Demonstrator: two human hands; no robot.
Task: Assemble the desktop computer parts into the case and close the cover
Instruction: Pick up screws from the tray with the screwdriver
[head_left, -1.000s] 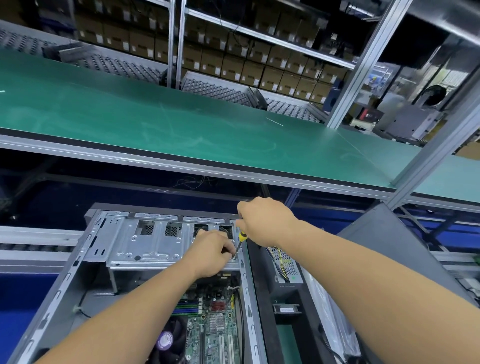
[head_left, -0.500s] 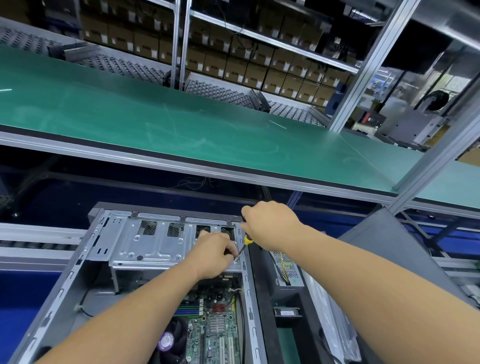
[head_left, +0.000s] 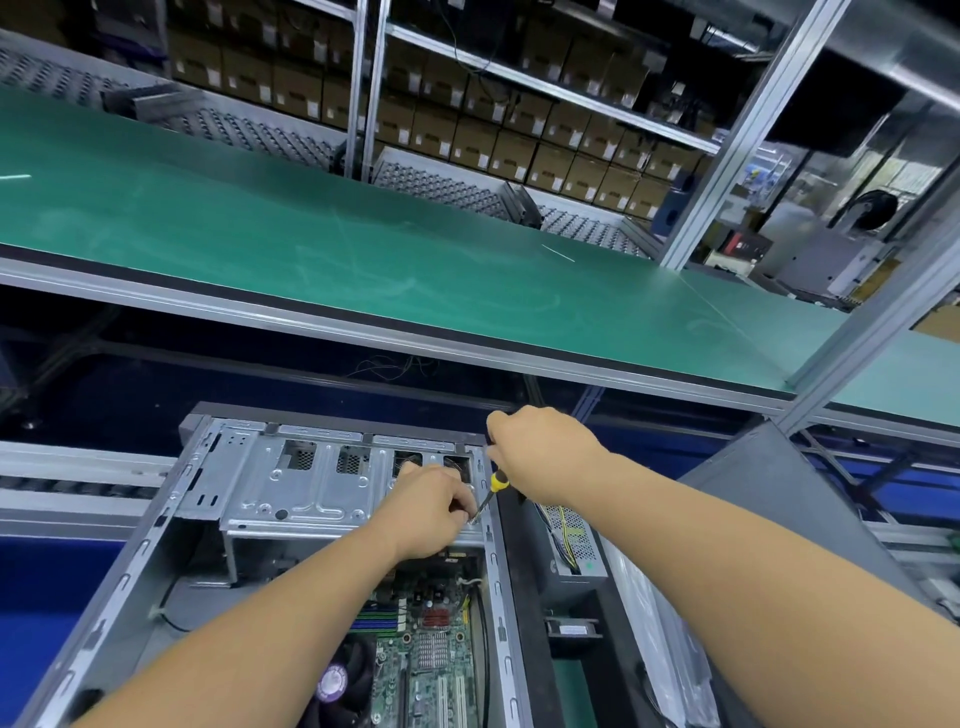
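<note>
A screw is being driven into the drive cage at the far right corner of the open computer case (head_left: 156, 519).

The screwdriver (head_left: 497, 482), yellow and black at the collar, is gripped in the curled right hand (head_left: 543, 452), its thin shaft slanted down to the silver drive cage (head_left: 291, 493). The tip is steadied by the left hand (head_left: 428, 512), whose fingers are pinched at the point where a screw would sit; the screw itself is too small to be made out. The case lies on its side, cover off, with the motherboard (head_left: 431, 654) exposed below the cage. The sheet-metal case is judged stiff but sharp-edged, best held by its frame rails; the board is fragile and should be left untouched. The screw is likely slippery and easily dropped.
</note>
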